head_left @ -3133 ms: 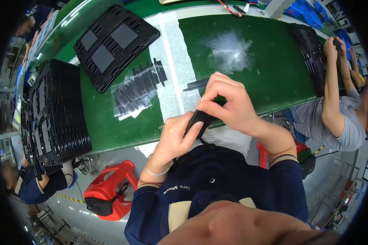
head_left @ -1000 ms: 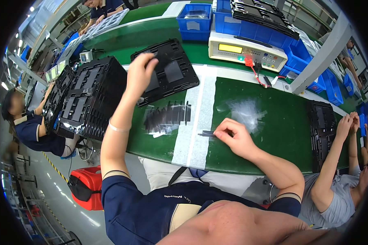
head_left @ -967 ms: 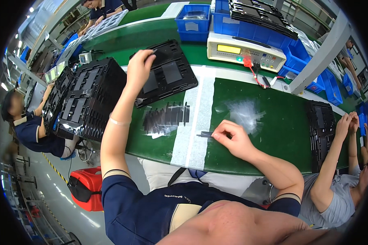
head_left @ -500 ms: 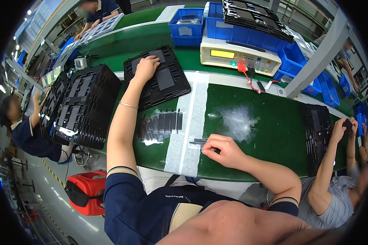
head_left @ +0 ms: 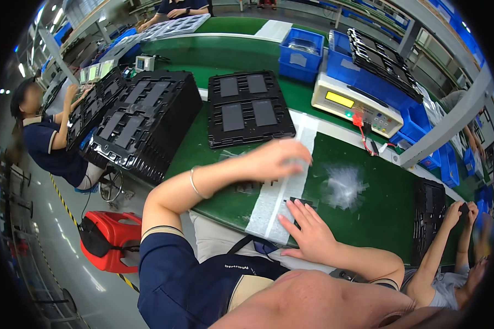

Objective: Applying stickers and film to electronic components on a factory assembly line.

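My right hand lies on the green table with fingers stretched out. Its fingertips touch a small dark flat piece on the pale strip. Above and left of it, my left hand hangs over the same strip, fingers curled and blurred; a faint translucent patch shows at the fingertips, too smeared to name. Beyond my left hand rests a black tray with several dark rectangular panels in it. Dark strips on clear film are partly hidden under my left forearm.
A loose pile of clear film lies right of the strip. Stacked black trays stand at left. A test meter with red leads and blue bins line the back. Co-workers sit at left and right.
My left hand has left the black tray and come near, over the pale strip. My right hand has gone from closed to stretched out on the dark piece. The view has shifted.
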{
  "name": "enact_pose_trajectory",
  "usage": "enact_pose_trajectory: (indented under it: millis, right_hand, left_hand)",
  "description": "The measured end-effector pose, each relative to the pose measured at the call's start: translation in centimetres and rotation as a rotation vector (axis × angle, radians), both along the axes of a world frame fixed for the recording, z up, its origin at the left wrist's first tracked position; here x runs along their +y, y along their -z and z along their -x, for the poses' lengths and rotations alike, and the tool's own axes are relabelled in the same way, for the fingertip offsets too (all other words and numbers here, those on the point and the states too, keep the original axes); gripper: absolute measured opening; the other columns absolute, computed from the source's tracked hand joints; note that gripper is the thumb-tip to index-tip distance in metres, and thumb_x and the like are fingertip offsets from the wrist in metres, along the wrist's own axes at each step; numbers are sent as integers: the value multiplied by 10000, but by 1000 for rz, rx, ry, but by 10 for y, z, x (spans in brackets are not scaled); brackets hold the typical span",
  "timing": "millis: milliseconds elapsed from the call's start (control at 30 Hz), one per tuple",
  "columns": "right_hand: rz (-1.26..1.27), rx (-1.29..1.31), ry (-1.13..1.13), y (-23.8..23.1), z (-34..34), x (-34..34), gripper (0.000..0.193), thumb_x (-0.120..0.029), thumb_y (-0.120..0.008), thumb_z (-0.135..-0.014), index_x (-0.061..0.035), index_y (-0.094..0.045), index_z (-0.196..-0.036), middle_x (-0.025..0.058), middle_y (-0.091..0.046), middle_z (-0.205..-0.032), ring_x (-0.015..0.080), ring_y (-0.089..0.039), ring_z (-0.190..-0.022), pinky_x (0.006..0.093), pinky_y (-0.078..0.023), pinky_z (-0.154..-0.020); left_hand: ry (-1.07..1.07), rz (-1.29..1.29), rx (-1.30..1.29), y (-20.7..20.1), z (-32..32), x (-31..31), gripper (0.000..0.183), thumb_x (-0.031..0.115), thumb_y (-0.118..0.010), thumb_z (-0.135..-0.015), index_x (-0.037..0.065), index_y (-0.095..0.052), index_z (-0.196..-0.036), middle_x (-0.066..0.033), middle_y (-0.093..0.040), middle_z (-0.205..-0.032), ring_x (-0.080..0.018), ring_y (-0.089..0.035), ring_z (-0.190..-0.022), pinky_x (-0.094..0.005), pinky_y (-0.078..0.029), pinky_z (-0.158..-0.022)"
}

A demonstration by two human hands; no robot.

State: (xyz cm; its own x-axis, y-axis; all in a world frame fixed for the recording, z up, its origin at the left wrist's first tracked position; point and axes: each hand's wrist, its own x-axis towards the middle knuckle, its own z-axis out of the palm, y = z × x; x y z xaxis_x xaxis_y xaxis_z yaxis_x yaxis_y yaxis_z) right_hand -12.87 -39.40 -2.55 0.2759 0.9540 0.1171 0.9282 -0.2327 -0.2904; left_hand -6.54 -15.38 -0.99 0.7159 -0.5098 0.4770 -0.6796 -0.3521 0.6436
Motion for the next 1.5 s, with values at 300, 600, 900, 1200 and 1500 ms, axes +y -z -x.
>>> enact_pose_trajectory:
  millis: [300,600,900,1200,1500]
  right_hand:
    - [-134,-30,-43,-2,11,15,585,-251,-738,-629,-82,-555,-1158,222,-448,-1254,357,-529,-1014,427,-438,-886]
    - [-452,19,-76,15,18,10,114,-11,-621,-631,-29,-623,-743,73,-622,-829,209,-598,-759,378,-494,-714]
    - [-594,-23,-120,-24,-47,42,103,-14,-663,-611,-88,-600,-644,-3,-627,-762,202,-586,-786,431,-396,-857]
    - [-585,110,-84,-12,-50,27,122,51,-618,-651,-66,-587,-664,36,-638,-749,228,-627,-811,442,-398,-875]
    - [-614,541,214,16,-51,21,381,24,-630,-744,-8,-441,-1073,99,-566,-814,179,-546,-760,305,-444,-723]
  left_hand:
    - [73,46,253,45,28,-8,178,94,-544,-841,-1,-589,-985,-119,-594,-982,-256,-596,-901,-341,-478,-806]
    - [212,430,742,40,45,-19,310,137,-512,-902,-29,-479,-1162,-172,-568,-1113,-191,-598,-976,-292,-476,-839]
    - [268,730,1023,29,41,-8,425,133,-552,-894,-1,-405,-1270,-117,-518,-1155,-132,-522,-1021,-283,-449,-868]
    - [142,710,958,44,38,-9,202,20,-626,-815,10,-522,-988,-21,-567,-767,-72,-547,-676,-211,-454,-618]
    - [186,480,782,38,47,-15,179,26,-628,-793,27,-491,-908,-33,-573,-832,-90,-569,-728,-242,-474,-655]
